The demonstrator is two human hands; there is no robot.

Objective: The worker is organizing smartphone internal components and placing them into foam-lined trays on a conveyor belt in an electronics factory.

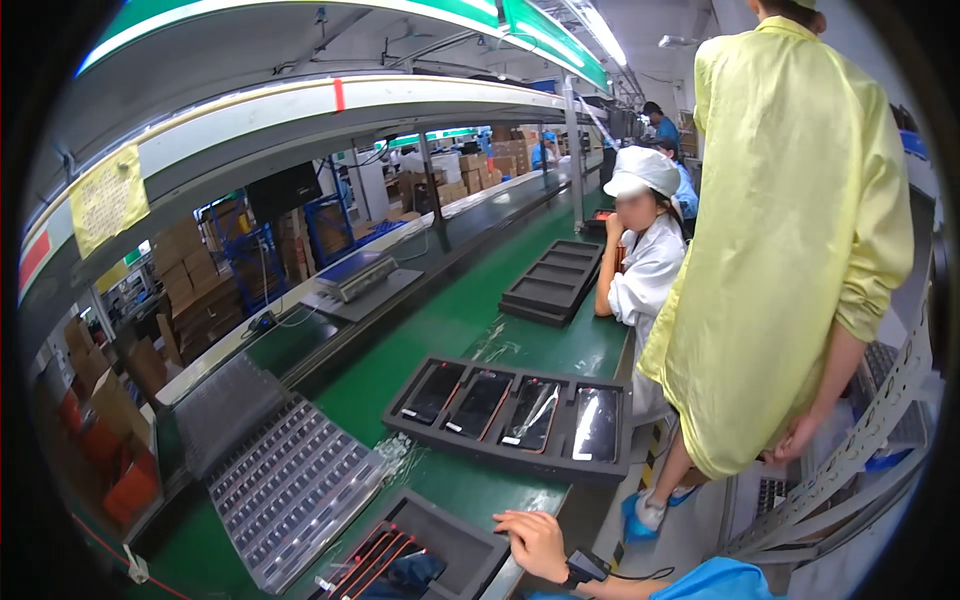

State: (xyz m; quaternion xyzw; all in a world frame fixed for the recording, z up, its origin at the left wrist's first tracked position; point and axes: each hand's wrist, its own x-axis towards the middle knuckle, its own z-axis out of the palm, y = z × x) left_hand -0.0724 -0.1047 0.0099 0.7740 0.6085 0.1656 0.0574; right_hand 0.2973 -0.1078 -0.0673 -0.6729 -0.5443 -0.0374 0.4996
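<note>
My right hand (533,544) comes in from the lower right, with a blue sleeve and a black device strapped at the wrist. Its fingers are stretched out at the right edge of a black tray (480,545), holding nothing that I can see. Inside that tray, several thin orange-edged devices (372,560) stand side by side, next to a dark blue item I cannot make out. Just beyond lies a black foam tray (520,458) with dark-screened phones (478,404) in its compartments. My left hand is out of view.
A clear plastic tray (290,490) with many small pockets lies left on the green bench (370,375). Farther along are a foam tray (553,282) and a seated person in white (650,255). Someone in a yellow coat (780,230) stands close on the right.
</note>
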